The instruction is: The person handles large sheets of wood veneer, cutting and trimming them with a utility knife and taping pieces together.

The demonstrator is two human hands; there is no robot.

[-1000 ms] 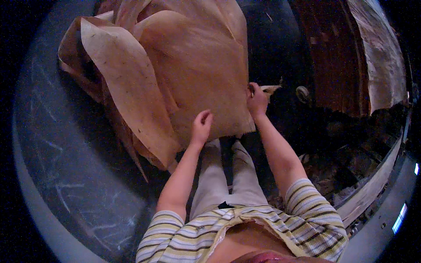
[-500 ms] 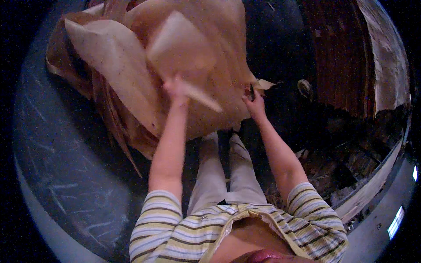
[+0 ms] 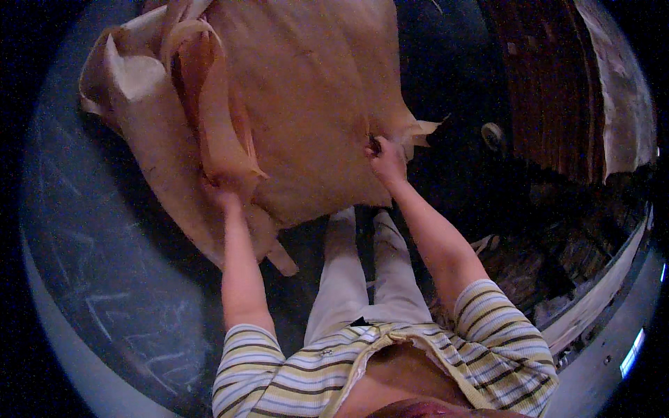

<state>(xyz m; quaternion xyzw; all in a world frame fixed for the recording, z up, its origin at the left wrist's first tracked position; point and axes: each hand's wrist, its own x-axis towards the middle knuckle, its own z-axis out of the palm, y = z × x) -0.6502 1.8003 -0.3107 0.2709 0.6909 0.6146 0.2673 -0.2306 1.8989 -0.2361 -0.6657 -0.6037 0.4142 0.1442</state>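
A large tan sheet, which looks like a leather hide [image 3: 306, 111], is spread in front of me over other hides. My left hand [image 3: 226, 191] is closed on a folded-back tan hide [image 3: 219, 132] at the left; its fingers are partly hidden by the fold. Over the right part of the spread hide, my right hand [image 3: 388, 164] is closed round a small dark object [image 3: 375, 145], too dim to name. Beside that hand, a ragged pale flap [image 3: 424, 131] sticks out from the hide's right edge.
More rumpled hides [image 3: 132, 76] hang at the far left, above a dark floor [image 3: 118, 279] with pale scuffs. A tall layered brown stack [image 3: 550, 90] stands at the right, with a pale sheet along its side. Near it lies a small pale ring-shaped thing [image 3: 493, 136]. Dark scraps [image 3: 543, 258] lie nearer right.
My left hand has moved left and nearer to me, drawing the loose hide aside into a fold, so more of the flat hide shows. My right hand has shifted slightly left.
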